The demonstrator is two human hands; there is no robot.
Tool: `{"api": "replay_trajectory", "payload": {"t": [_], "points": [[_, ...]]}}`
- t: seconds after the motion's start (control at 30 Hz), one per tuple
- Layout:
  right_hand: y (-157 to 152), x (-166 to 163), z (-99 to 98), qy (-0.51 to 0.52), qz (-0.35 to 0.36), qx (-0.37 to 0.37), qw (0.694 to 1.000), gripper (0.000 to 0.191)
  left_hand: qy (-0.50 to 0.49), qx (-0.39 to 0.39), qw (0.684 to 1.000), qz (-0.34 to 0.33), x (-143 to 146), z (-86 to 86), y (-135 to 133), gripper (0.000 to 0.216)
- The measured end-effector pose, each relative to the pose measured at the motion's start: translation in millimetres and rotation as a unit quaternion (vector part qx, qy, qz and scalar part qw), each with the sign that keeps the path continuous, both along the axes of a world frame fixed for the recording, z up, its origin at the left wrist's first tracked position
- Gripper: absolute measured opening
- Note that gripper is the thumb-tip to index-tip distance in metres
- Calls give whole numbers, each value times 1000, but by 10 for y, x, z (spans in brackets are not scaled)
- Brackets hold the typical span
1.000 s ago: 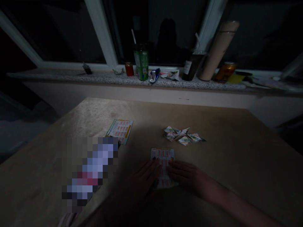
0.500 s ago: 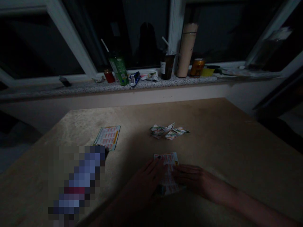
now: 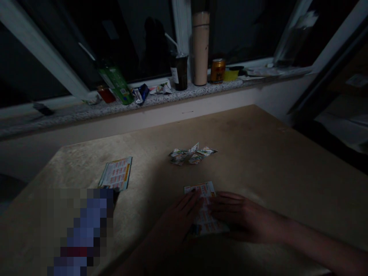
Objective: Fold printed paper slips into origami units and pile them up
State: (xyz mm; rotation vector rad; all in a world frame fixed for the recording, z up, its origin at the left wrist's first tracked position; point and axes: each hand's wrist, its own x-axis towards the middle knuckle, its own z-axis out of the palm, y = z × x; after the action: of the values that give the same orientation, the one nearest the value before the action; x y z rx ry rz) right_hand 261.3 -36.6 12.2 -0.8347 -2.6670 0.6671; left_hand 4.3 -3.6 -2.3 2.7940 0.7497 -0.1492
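A printed paper sheet with red blocks of text lies on the table in front of me. My left hand rests over its left side, fingers stretched out and lying flat. Against the right edge, my right hand touches the sheet with its fingers extended side by side; the thumb is hard to make out in the dark. Just beyond the sheet sits a small group of folded paper pieces with the same kind of print.
On the left of the wooden table lies a stack of similar printed sheets, partly behind a pixelated object. The windowsill holds a green container, a dark cup with a straw, a tall pink flask and an orange can.
The camera view has turned right and tilted, so the windowsill things appear further left. Both hands stay on the sheet; the right hand looks slightly more raised at the knuckles.
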Motion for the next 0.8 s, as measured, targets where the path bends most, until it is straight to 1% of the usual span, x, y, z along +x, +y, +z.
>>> {"api": "replay_trajectory", "payload": {"t": [0.07, 0.13, 0.2, 0.27, 0.33, 0.43, 0.57, 0.67, 0.73, 0.8], "points": [[15, -17, -15, -4, -33, 12, 999, 62, -1, 4, 1000, 5, 16, 5, 0, 73], [53, -48, -39, 3, -83, 29, 996, 78, -15, 8, 1000, 9, 27, 7, -1, 74], [110, -87, -62, 17, -122, 32, 992, 87, -32, 4, 999, 11, 32, 5, 0, 72], [179, -129, -76, 40, -131, 21, 990, 80, -55, -8, 998, 22, 34, 6, 4, 68], [250, -168, -86, 69, -130, 6, 989, 71, -86, -25, 995, 49, 36, 10, 5, 68], [341, -225, -99, 104, -148, -16, 983, 58, -129, -55, 985, 98, 38, 19, -5, 72], [419, -301, -123, 135, -149, -32, 979, 41, -158, -96, 969, 162, 33, 17, -23, 82], [453, -347, -171, 166, -156, -31, 973, 27, -177, -127, 957, 194, 26, 9, -23, 86], [470, -366, -218, 181, -171, -27, 968, 25, -182, -134, 953, 204, 20, 5, -20, 87], [483, -375, -262, 186, -191, -26, 963, 28, -184, -99, 952, 222, 13, 6, -24, 88]]}}
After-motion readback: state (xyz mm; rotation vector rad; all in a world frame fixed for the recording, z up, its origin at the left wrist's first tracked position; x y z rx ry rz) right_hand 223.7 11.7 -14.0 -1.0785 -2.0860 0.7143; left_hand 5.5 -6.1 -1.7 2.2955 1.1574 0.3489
